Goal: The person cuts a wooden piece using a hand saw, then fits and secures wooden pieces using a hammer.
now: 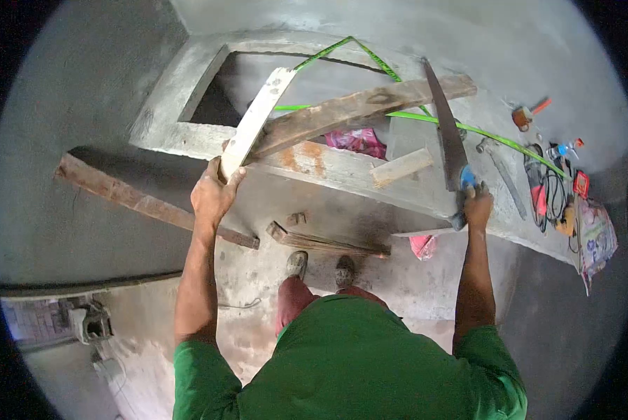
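My left hand is closed around the lower end of a pale wooden board, which slants up and away over the concrete counter. In my right hand is the handle of a handsaw, a blue patch showing near the grip. Its long dark blade points away across the counter, over one end of a rough brown wooden beam. The beam lies across the counter's rectangular opening, close beside the pale board. Between my hands, a short wood offcut rests on the counter edge.
A green tape measure strip runs bent across the concrete counter. At right lie a hammer, cables and a plastic bag. A long plank leans at left; thin wood strips lie near my feet.
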Tool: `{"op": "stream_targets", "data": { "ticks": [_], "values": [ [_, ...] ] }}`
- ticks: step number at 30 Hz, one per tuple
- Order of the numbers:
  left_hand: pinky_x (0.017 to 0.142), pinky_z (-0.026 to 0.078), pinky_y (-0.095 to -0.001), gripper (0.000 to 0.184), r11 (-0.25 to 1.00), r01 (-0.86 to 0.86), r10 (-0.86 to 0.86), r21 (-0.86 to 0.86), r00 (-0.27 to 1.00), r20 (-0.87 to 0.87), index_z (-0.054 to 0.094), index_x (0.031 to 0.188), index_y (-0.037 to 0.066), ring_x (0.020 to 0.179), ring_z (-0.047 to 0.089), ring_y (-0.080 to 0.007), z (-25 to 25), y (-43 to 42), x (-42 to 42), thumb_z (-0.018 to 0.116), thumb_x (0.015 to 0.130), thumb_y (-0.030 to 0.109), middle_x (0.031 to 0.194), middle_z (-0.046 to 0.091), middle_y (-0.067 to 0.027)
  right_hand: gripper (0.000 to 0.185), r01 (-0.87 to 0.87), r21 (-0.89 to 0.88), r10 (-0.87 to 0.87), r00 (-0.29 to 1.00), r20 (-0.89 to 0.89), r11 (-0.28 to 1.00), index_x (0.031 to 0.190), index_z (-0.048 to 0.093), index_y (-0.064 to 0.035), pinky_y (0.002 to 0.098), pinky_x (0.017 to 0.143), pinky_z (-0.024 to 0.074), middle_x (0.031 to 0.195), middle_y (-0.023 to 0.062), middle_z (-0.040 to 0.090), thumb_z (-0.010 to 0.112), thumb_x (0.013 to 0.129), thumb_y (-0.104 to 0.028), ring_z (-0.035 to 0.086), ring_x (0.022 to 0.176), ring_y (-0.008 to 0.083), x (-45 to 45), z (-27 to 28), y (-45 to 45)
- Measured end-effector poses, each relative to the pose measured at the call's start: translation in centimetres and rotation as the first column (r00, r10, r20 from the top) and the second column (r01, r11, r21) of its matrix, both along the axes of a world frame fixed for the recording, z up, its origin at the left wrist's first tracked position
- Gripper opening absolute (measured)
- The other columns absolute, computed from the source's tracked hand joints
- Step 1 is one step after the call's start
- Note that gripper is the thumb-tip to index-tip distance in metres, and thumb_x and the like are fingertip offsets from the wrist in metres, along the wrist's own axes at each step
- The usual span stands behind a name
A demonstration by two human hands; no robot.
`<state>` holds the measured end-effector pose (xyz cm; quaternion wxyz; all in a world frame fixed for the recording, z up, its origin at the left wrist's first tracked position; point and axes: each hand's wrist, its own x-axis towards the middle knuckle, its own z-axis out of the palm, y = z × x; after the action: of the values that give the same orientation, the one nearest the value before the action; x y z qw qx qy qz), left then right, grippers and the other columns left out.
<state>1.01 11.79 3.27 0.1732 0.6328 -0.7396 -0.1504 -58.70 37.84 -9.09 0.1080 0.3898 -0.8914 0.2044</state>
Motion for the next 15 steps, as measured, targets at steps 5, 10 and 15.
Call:
{"op": "stream_targets", "data": {
  "ticks": [5,10,15],
  "values": [
    [0.081,0.056,-0.0438,0.061,0.99,0.029,-0.052,-0.137,0.985,-0.166,0.065,0.126,0.004,0.092,0.074,-0.0337,2.5,3.4,-0.2,0.075,0.088,0.051,0.103,0.074,-0.0214,0.072,-0.11,-0.468,0.433,0.603,0.67,0.877,0.144,0.05,0.0057,0.0403,0.099,0.051,0.133,0.0234,0.065,0.07,0.093,-0.042,0.064,0.121,0.0337,10.8,12.5,-10.6],
    [0.08,0.058,-0.0463,0.075,0.946,0.322,-0.323,0.045,0.947,0.006,0.057,0.133,0.002,0.094,0.074,-0.036,2.6,8.7,-4.8,0.076,0.085,0.056,0.103,0.072,-0.0256,0.07,-0.397,-0.658,0.704,-0.04,0.709,0.64,0.145,0.044,0.0023,0.0455,0.099,0.0532,0.137,0.0223,0.062,0.069,0.095,-0.039,0.065,0.121,0.031,21.8,15.1,-18.5],
    [0.065,0.058,-0.048,0.073,0.922,0.387,-0.388,0.035,0.921,0.024,0.051,0.135,0.0,0.077,0.073,-0.0408,-3.8,10.1,-6.8,0.072,0.089,0.051,0.084,0.072,-0.0241,0.048,0.281,-0.719,0.769,-0.306,0.561,0.636,0.134,0.055,-0.0034,0.048,0.098,0.0517,0.108,0.0132,0.069,0.069,0.094,-0.027,0.065,0.108,0.0262,27.4,13.0,-20.9]
  ]
}}
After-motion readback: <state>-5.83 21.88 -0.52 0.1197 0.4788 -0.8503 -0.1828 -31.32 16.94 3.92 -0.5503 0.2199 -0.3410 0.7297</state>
